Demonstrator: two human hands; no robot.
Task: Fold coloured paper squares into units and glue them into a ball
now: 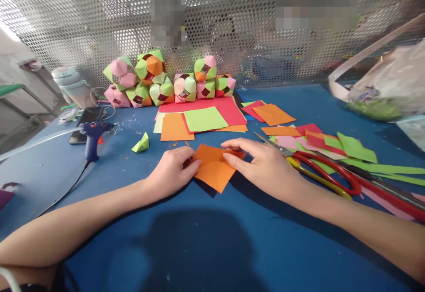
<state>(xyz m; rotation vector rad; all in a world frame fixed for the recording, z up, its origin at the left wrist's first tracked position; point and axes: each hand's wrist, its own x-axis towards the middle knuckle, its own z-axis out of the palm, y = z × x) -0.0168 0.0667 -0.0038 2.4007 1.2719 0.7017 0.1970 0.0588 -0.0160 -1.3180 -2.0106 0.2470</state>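
Observation:
An orange square of paper [215, 170] is held between my two hands, a little above the blue table, with a crease across it and its shadow just below. My left hand [174, 168] pinches its left corner between thumb and fingers. On the other side, my right hand [262, 163] grips the right corner, thumb on top and index finger along the back edge. Beyond them lie flat sheets of orange paper [175, 127], green paper [205, 119] and red paper [229, 110]. A small folded green paper piece [141, 143] stands left of my left hand.
Folded paper balls [161, 91] are stacked along the perforated metal panel [126, 21]. At left are a blue glue gun [91, 140], a phone [86, 121] and a bottle [71, 86]. Red-handled scissors [327, 172] and paper scraps [355, 146] lie beside my right forearm.

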